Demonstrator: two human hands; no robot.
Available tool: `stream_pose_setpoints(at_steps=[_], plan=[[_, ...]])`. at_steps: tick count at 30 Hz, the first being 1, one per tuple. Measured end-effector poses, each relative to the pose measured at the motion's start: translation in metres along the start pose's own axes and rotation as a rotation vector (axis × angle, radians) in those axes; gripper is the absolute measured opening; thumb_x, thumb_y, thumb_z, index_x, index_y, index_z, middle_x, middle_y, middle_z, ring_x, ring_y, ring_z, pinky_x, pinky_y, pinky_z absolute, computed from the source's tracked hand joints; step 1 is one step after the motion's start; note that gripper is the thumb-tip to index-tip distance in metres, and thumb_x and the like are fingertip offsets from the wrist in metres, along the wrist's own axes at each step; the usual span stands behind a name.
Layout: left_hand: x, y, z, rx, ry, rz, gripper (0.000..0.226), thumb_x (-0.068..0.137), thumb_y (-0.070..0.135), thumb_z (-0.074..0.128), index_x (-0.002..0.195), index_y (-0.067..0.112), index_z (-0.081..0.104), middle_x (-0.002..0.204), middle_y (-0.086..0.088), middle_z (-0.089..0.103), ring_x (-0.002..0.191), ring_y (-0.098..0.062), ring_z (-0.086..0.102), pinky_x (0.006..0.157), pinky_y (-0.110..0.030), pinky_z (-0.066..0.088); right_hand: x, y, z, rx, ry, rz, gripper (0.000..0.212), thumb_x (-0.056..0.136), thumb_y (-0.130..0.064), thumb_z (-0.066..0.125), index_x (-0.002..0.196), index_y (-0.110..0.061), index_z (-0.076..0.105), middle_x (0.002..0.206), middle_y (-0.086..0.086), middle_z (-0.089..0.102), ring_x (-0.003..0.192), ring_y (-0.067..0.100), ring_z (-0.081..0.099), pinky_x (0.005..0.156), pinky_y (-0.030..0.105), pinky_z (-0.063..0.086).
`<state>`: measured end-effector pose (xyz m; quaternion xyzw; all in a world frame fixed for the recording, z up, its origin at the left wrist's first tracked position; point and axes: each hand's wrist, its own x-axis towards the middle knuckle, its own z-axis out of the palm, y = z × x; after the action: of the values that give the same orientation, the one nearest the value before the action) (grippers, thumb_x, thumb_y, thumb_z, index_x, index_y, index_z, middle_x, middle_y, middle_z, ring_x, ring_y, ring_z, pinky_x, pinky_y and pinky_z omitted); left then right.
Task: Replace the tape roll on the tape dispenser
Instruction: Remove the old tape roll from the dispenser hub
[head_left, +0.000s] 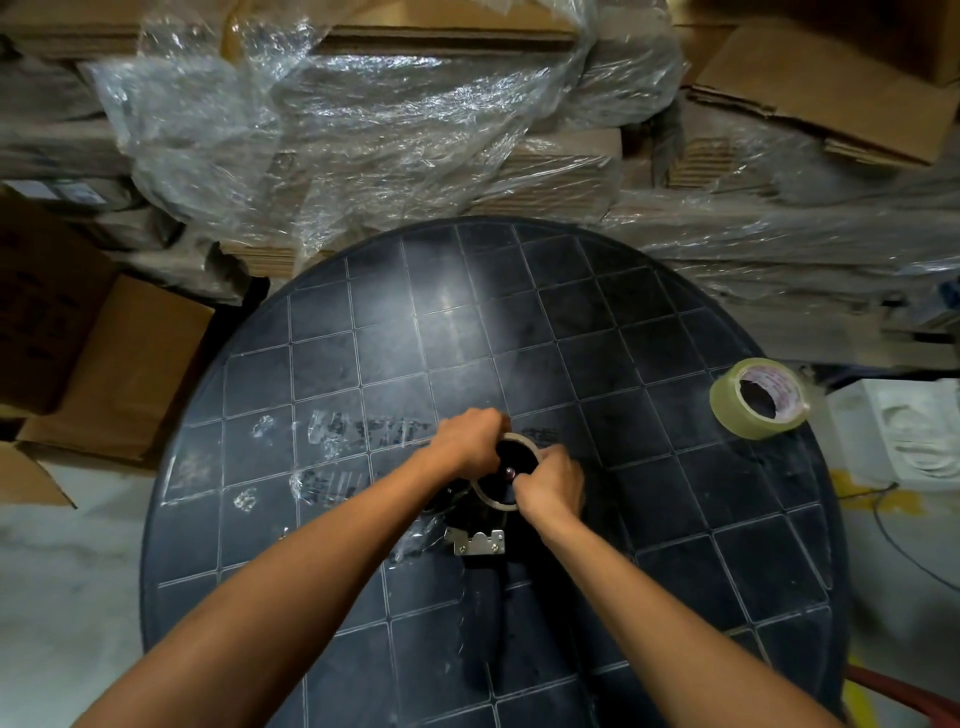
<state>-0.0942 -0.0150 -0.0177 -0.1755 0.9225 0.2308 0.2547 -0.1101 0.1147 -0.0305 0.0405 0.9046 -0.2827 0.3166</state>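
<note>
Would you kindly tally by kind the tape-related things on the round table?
Full roll of clear tape with a pink-printed core: 1
Empty cardboard tape core, gripped by both hands: 1
Black tape dispenser with a serrated metal blade: 1
Total: 3

No text can be read. The pink print inside the tape roll is blurred. The dark marks on the cardboard box are blurred too.

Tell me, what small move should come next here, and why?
Probably lift the empty cardboard tape core off the black tape dispenser. Both hands, left and right, grip that bare ring, while the full clear tape roll waits at the table's edge.
</note>
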Motion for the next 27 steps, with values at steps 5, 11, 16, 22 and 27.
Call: stream_pose_setpoints(at_steps=[5,11,16,22,27], plan=[[-0.008,-0.004,0.008,-0.042,0.096,0.002,0.033,0.073,0.013,0.064,0.104,0.023,0.064,0.104,-0.006,0.071,0.104,-0.031,0.063,0.082,-0.040,0.050,0.001,-0.002,-0.004,0.021,0.005,-0.008,0.033,0.080,-0.015,0.070,0.112,-0.016,0.063,0.119,0.011,0.068,0.113,0.030,0.062,0.088,0.033,0.050],[-0.066,-0.027,0.034,-0.586,0.854,-0.066,0.014,0.082,0.020,0.071,0.096,0.017,0.069,0.095,0.002,0.063,0.091,-0.013,0.057,0.082,-0.028,0.044,0.003,0.000,-0.017,-0.207,-0.089,-0.178,0.052,0.077,-0.027,0.075,0.125,-0.022,0.057,0.127,0.009,0.060,0.116,0.032,0.059,0.090,0.037,0.052],[-0.113,-0.039,0.078,-1.042,0.932,-0.484,0.016,0.083,0.024,0.074,0.092,0.021,0.060,0.091,-0.002,0.064,0.086,-0.019,0.062,0.083,-0.034,0.052,0.008,-0.041,-0.027,-0.461,-0.320,-0.473,0.074,0.075,-0.045,0.067,0.143,-0.027,0.045,0.146,0.011,0.044,0.134,0.036,0.041,0.109,0.043,0.039],[-0.113,-0.046,0.091,-1.301,0.365,-0.475,0.046,0.078,0.038,0.078,0.110,0.008,0.062,0.080,0.003,0.066,0.063,-0.003,0.059,0.054,-0.016,0.044,-0.002,-0.062,-0.021,-0.763,-0.407,-0.529,0.085,0.055,-0.058,0.085,0.125,-0.020,0.058,0.124,0.009,0.061,0.111,0.029,0.060,0.094,0.040,0.052],[-0.115,-0.063,0.069,-1.217,0.239,-0.485,0.037,0.077,-0.004,0.074,0.113,-0.004,0.066,0.089,-0.014,0.072,0.068,-0.013,0.067,0.069,-0.027,0.058,-0.003,-0.051,-0.012,-0.707,-0.321,-0.517,0.080,0.057,-0.052,0.083,0.125,-0.022,0.054,0.124,0.009,0.055,0.112,0.029,0.056,0.090,0.036,0.049]])
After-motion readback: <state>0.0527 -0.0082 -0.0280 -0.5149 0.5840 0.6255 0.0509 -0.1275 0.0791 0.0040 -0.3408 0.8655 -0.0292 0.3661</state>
